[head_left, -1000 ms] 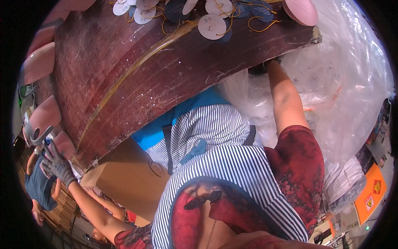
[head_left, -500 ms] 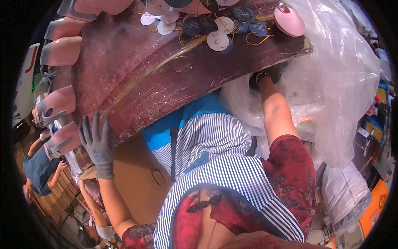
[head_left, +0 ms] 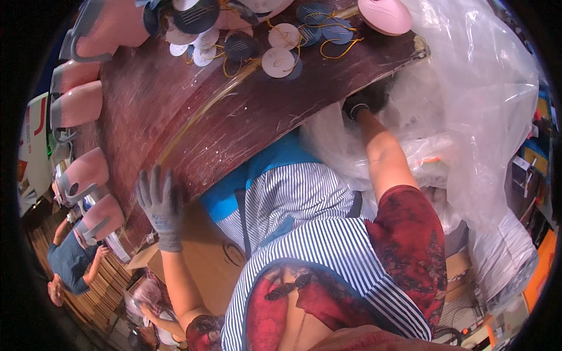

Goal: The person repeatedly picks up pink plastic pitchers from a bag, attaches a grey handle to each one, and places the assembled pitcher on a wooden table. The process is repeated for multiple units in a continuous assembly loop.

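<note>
Okay, left hand: your left hand (head_left: 160,212) is wearing a grey glove and lying over the near edge of the dark red table (head_left: 199,128), fingers spreading slightly apart. Can't tell whether the palm is actually touching.
Right hand: your right hand (head_left: 364,104) is sitting in a dark patch just under the table edge, so honestly I can't tell if it's pinching anything or not.
Plastic bag: that big clear plastic bag (head_left: 474,128) is bunching up around your right forearm (head_left: 389,161) and bulging past the table's corner.
Lap: your striped apron (head_left: 298,181) is draping down, with blue cloth (head_left: 266,159) showing between it and the table.
Tags: round white tags (head_left: 278,62) and dark blue tags (head_left: 240,47) are lying in a loose pile with yellow strings, and a pink oval piece (head_left: 384,16) is sitting near the corner.
Left edge: pink curved pieces (head_left: 82,104) with grey bands are lining up along the side.
Below: a cardboard box (head_left: 205,254) is standing beside your left forearm (head_left: 182,284).
Background: a co-worker in a blue shirt (head_left: 73,262) is working lower left.
</note>
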A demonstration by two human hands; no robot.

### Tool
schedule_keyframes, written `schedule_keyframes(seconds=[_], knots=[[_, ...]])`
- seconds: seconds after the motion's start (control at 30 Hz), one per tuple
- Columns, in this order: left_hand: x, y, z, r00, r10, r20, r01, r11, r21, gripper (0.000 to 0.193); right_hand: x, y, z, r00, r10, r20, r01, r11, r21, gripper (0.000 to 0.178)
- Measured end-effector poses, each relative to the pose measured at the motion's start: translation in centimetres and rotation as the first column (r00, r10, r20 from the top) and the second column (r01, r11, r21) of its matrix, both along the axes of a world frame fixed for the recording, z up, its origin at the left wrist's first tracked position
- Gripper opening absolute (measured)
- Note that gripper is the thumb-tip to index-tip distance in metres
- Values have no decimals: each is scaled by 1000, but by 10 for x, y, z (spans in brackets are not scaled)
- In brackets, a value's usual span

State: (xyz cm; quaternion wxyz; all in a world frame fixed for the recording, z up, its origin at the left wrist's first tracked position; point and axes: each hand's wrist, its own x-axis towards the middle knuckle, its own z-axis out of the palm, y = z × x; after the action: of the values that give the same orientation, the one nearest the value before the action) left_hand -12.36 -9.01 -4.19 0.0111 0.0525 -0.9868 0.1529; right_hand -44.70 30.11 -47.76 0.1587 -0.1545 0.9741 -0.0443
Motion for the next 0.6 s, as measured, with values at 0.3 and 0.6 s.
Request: schedule_keyframes(seconds=[0.3, 0.6], knots=[[-22, 21, -49, 961, 92, -262, -1, 944, 329, 38, 31, -35, 0, 991, -131, -42, 132, 991, 23, 49], [-22, 26, -53, 954, 89, -288, 26, 927, 373, 38, 43, -61, 33, 930, -362, -72, 360, 932, -35, 52]])
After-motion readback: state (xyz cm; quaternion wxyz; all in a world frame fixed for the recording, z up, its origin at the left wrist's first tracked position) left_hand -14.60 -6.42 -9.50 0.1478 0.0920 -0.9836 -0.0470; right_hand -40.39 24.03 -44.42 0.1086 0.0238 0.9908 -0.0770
